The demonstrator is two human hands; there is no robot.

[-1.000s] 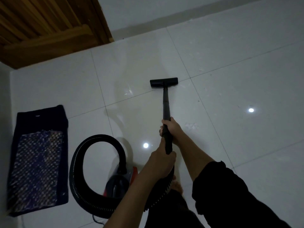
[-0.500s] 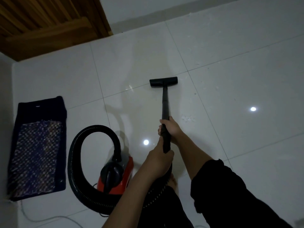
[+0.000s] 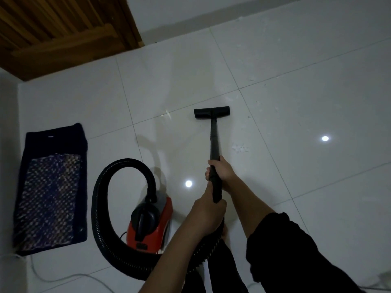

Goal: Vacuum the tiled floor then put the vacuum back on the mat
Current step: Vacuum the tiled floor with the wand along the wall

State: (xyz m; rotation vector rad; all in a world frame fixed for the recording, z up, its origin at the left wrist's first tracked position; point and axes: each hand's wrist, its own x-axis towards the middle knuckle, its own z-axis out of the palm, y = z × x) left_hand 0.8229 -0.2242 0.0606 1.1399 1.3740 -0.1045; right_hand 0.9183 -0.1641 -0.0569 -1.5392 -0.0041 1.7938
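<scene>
Left hand (image 3: 208, 210), nearest: fingers curled tight round the lower end of the black tube (image 3: 214, 140), right where the ribbed hose (image 3: 101, 208) joins it. Right hand (image 3: 222, 172), just ahead on the same tube: wrapped round it too, with a black sleeve (image 3: 296, 250) on that forearm. Tube slanting forward and down to a flat black nozzle (image 3: 211, 112), touching the white tiled floor (image 3: 296, 102) close to a grout line. Pale specks on the tile just right of the tube.

Left of the hands: red and black vacuum (image 3: 152, 225), sitting on bare tile, off the mat. Dust chamber closed, contents hidden. Hose rising from its front end, looping wide to the left, then back under the left arm. Thin pale cord (image 3: 63, 278) trailing over the tile toward the lower left.

Further left: dark blue mat (image 3: 53, 187), lying flat, checked panel in its middle, apart from the vacuum, hose loop near its right edge.

Farthest: brown wooden door (image 3: 63, 39) at top left, pale wall (image 3: 190, 9) along the top. Two bright light spots mirrored in the tiles.
</scene>
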